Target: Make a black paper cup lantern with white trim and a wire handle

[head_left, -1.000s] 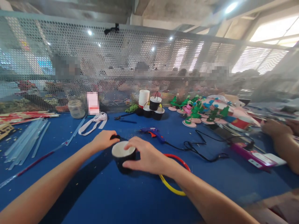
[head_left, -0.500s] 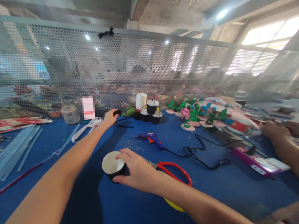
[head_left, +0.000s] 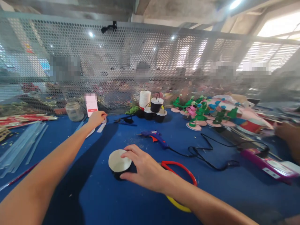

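Cup (head_left: pixel 118 161), white inside — right hand (head_left: pixel 145 167) gripping, fingers (head_left: pixel 131 150) over rim

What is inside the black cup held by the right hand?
The black cup shows a white inner surface and no visible contents. The right hand covers part of the interior, which cannot be seen.
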`<action>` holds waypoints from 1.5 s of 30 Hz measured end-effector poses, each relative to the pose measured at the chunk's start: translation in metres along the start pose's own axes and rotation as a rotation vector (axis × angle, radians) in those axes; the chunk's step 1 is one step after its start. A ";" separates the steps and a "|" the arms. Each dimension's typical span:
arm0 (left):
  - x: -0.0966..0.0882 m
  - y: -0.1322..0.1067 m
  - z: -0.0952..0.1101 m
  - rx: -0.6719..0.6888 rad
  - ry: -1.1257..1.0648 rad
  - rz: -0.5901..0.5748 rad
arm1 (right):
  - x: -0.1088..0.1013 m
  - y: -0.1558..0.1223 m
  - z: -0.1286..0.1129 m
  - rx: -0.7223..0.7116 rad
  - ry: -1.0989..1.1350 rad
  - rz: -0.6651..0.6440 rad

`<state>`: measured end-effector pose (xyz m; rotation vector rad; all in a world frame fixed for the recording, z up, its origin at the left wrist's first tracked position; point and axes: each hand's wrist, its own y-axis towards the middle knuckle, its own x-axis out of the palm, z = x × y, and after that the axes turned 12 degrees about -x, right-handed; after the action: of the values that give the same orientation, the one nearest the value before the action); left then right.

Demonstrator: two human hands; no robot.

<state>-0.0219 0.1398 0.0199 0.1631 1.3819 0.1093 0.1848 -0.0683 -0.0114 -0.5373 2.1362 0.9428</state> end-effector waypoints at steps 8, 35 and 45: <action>-0.001 -0.056 -0.048 -0.095 0.145 -0.077 | 0.010 0.007 0.004 0.137 -0.073 0.111; 0.010 0.003 -0.047 -0.525 0.031 -0.054 | 0.010 0.063 0.046 0.146 -0.179 0.046; -0.023 -0.010 -0.039 -0.336 -0.241 0.110 | 0.003 0.054 0.041 0.141 -0.086 0.244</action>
<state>-0.0649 0.1277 0.0336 -0.0289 1.0962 0.3984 0.1687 -0.0027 -0.0080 -0.1652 2.2023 0.9190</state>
